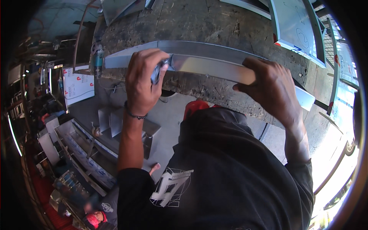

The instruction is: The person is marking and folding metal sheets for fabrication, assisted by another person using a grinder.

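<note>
A long silver sheet-metal channel (212,69) lies across the worn workbench in front of me, with its near face turned toward my body. Toward its left part, my left hand (143,78) pinches a small dark, shiny strip (156,72) between thumb and fingers. The strip is against or very close to the metal, and its exact kind does not show. My right hand (270,86) grips the channel at the right, fingers over the top and thumb at the lower edge. The metal beyond that hand is partly covered by it.
The scarred workbench (184,23) carries a teal angle grinder (97,61) at the left. A large film-covered metal box (297,34) stands at the far right. Below left are folded metal pieces (115,122) and a long metal frame (82,145) on the floor. Another person (109,209) is at lower left.
</note>
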`<action>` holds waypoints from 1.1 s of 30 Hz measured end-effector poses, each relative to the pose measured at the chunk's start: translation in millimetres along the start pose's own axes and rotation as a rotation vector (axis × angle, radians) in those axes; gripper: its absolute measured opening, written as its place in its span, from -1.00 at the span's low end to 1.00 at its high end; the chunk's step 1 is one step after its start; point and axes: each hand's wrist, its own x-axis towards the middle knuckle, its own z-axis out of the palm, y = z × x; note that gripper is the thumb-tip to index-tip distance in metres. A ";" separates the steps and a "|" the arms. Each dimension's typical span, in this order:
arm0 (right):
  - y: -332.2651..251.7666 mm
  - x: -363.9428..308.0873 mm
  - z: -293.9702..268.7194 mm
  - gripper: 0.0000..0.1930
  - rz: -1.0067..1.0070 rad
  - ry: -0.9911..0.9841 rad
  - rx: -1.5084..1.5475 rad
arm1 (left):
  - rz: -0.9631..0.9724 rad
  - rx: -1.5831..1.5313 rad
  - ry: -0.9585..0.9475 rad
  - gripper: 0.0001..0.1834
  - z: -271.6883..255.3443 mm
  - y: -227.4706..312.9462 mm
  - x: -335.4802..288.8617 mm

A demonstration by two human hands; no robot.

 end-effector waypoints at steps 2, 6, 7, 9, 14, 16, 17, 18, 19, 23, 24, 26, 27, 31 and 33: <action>6.9 13.6 -8.9 -0.58 -0.040 0.001 -0.034 | 0.254 -0.011 -0.153 -0.61 -6.4 -13.9 25.3; 20.6 33.0 -19.9 -0.59 -0.042 -0.036 0.017 | 0.472 0.008 -0.291 -0.62 -8.8 -24.8 68.5; 21.9 38.0 -22.7 -0.59 -0.033 -0.020 0.012 | 0.491 0.005 -0.288 -0.62 -9.0 -30.3 76.0; 24.4 47.0 -28.6 -0.57 -0.031 -0.014 -0.072 | 0.496 -0.060 -0.421 -0.65 -6.0 -44.3 91.7; 19.5 54.6 -31.8 -0.50 0.084 -0.037 -0.119 | 0.619 -0.180 -0.520 -0.72 8.0 -65.9 126.3; 14.1 51.6 -29.6 -0.46 0.181 -0.067 -0.126 | 0.667 -0.246 -0.566 -0.76 13.7 -69.5 138.1; 16.4 48.7 -21.1 -0.42 0.097 0.122 -0.262 | 0.688 -0.277 -0.578 -0.80 16.2 -72.1 142.8; 17.1 48.3 -12.1 -0.38 0.008 0.306 -0.399 | 0.707 -0.306 -0.590 -0.84 18.4 -76.5 146.0; 12.7 50.8 -6.9 -0.38 0.036 0.312 -0.408 | 0.731 -0.325 -0.595 -0.84 21.0 -80.1 150.4; -5.1 72.6 19.3 -0.31 0.010 0.527 -0.407 | 0.805 -0.368 -0.658 -0.84 33.8 -92.7 171.7; -4.6 76.4 28.3 -0.32 0.002 0.568 -0.382 | 0.828 -0.368 -0.690 -0.83 38.8 -94.5 177.4; -1.8 81.3 42.5 -0.30 0.061 0.628 -0.493 | 0.881 -0.420 -0.701 -0.82 43.3 -96.4 184.2; 1.7 82.5 44.2 -0.29 0.062 0.628 -0.510 | 0.912 -0.461 -0.705 -0.81 47.3 -97.6 187.7; 8.3 86.3 41.9 -0.27 0.072 0.619 -0.532 | 0.957 -0.501 -0.794 -0.82 51.6 -106.5 199.0; 11.3 90.0 41.2 -0.28 0.044 0.642 -0.547 | 0.961 -0.525 -0.796 -0.83 50.5 -113.2 203.3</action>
